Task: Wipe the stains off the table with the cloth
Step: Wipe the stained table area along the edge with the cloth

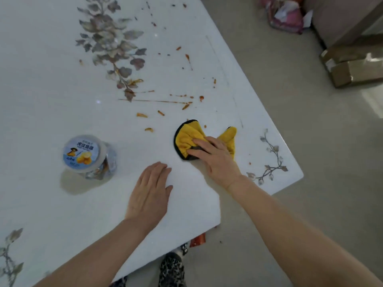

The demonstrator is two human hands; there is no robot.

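Observation:
A yellow cloth with a black edge (187, 134) lies bunched on the white table (51, 104) near its right corner. My right hand (215, 158) presses down on the cloth's near side, fingers closed over it. Orange-brown sauce stains (184, 104) streak and dot the table just beyond the cloth, with more specks (187, 56) farther back. My left hand (150, 191) rests flat on the table to the left of the cloth, fingers together, holding nothing.
A clear plastic jar with a blue-labelled lid (83, 153) stands on the table left of my hands. Grey leaf patterns (112, 44) are printed on the tabletop. On the floor to the right sit a cardboard box (352, 65) and a pink bag (286, 15).

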